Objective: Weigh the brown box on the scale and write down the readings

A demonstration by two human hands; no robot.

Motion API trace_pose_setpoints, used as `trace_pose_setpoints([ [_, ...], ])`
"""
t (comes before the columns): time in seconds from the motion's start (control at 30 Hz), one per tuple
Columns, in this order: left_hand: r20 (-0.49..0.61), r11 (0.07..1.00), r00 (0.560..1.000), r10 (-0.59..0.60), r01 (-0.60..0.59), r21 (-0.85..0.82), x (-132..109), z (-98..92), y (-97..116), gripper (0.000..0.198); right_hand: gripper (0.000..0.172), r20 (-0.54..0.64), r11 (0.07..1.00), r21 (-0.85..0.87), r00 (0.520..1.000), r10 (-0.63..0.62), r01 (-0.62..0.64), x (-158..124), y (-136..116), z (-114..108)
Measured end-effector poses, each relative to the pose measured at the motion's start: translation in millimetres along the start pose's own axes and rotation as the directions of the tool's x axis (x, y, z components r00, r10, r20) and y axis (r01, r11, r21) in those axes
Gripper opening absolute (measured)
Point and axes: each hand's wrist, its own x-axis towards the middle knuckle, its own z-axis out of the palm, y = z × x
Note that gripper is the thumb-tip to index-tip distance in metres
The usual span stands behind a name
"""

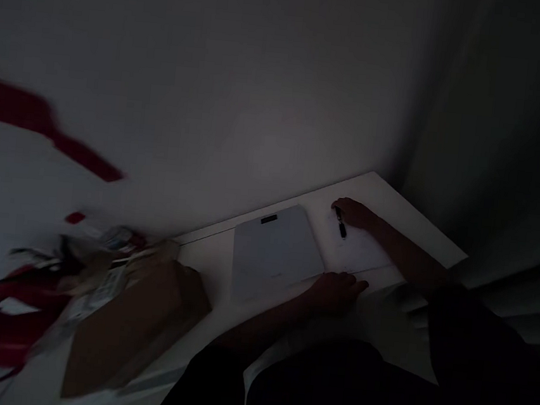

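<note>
The scene is very dim. A flat pale grey pad [275, 251] with a small dark strip at its far edge lies on a white table [211, 260]. My left hand [337, 293] rests at the pad's near right corner, fingers curled against the tabletop. Farther back, my right hand [352, 212] is closed around a small black pen-like object [341, 223] whose tip points down at the white surface beside the pad.
A brown cardboard box [134, 323] lies at the left, with blurred red ribbon-like strips [4, 330] and mixed clutter [102, 256] behind it. A pale wall [213, 95] rises behind the table. The table's right corner [456, 251] meets dark space.
</note>
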Motion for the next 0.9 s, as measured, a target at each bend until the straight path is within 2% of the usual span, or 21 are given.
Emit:
trace_pose_setpoints([
  [0.1, -0.018, 0.997, 1.000, 0.007, -0.006, 0.080, -12, -4.7, 6, 0.046, 0.038, 0.001, 1.000, -0.002, 1.000, 0.006, -0.006, 1, -1, -3],
  [0.17, -0.061, 0.994, 0.998, -0.005, 0.012, 0.109, -33, -7.5, 11, 0.044, 0.036, 0.007, 1.000, -0.030, 1.000, -0.003, 0.003, 1, -4, -6],
  [0.27, -0.162, 0.985, 0.977, -0.137, 0.152, 0.087, -89, -5.8, 18, 0.044, 0.036, -0.012, 0.997, -0.080, 1.000, 0.008, -0.009, -1, -12, -11],
  [0.33, -0.212, 0.943, 0.924, -0.319, 0.331, 0.027, -140, 1.1, 22, 0.042, 0.035, -0.045, 0.993, -0.113, 0.998, 0.032, -0.037, -2, -18, -16],
  [0.4, -0.293, 0.838, 0.793, -0.535, 0.541, -0.067, -199, 13.1, 25, 0.044, 0.032, -0.088, 0.987, -0.143, 0.994, 0.061, -0.073, 0, -25, -24],
  [0.47, -0.373, 0.695, 0.610, -0.699, 0.703, -0.151, -261, 29.9, 27, 0.044, 0.027, -0.123, 0.981, -0.167, 0.990, 0.073, -0.094, 6, -37, -35],
  [0.5, -0.433, 0.606, 0.485, -0.760, 0.769, -0.202, -292, 39.6, 28, 0.045, 0.024, -0.132, 0.980, -0.177, 0.989, 0.070, -0.093, 10, -46, -40],
  [0.53, -0.504, 0.517, 0.340, -0.794, 0.815, -0.263, -322, 49.5, 29, 0.044, 0.021, -0.129, 0.980, -0.182, 0.990, 0.054, -0.078, 14, -59, -44],
  [0.57, -0.547, 0.457, 0.232, -0.804, 0.830, -0.319, -352, 59.4, 30, 0.044, 0.020, -0.120, 0.982, -0.179, 0.992, 0.032, -0.054, 18, -76, -47],
  [0.6, -0.613, 0.382, 0.087, -0.785, 0.847, -0.369, -380, 68.7, 31, 0.046, 0.021, -0.106, 0.986, -0.165, 0.994, 0.007, -0.025, 21, -96, -47],
  [0.67, -0.666, 0.201, -0.203, -0.718, 0.856, -0.477, -427, 84.2, 29, 0.050, 0.023, -0.087, 0.994, -0.093, 0.994, -0.060, 0.052, 25, -147, -37],
  [0.7, -0.670, 0.129, -0.317, -0.672, 0.840, -0.527, -446, 89.8, 27, 0.048, 0.026, -0.081, 0.995, -0.046, 0.993, -0.090, 0.087, 25, -176, -27],
  [0.73, -0.664, 0.097, -0.401, -0.631, 0.808, -0.581, -461, 94.1, 22, 0.046, 0.029, -0.068, 0.992, 0.013, 0.990, -0.122, 0.123, 25, -206, -13],
  [0.77, -0.645, 0.107, -0.464, -0.607, 0.757, -0.645, -471, 97.0, 16, 0.046, 0.031, -0.056, 0.983, 0.088, 0.987, -0.154, 0.158, 25, -237, 4],
  [0.83, -0.574, 0.210, -0.548, -0.608, 0.587, -0.782, -479, 100.5, -1, 0.048, 0.038, -0.027, 0.939, 0.268, 0.976, -0.218, 0.217, 23, -295, 44],
  [0.9, -0.446, 0.301, -0.611, -0.654, 0.331, -0.895, -474, 103.7, -21, 0.056, 0.052, -0.023, 0.874, 0.425, 0.968, -0.249, 0.235, 22, -345, 84],
])
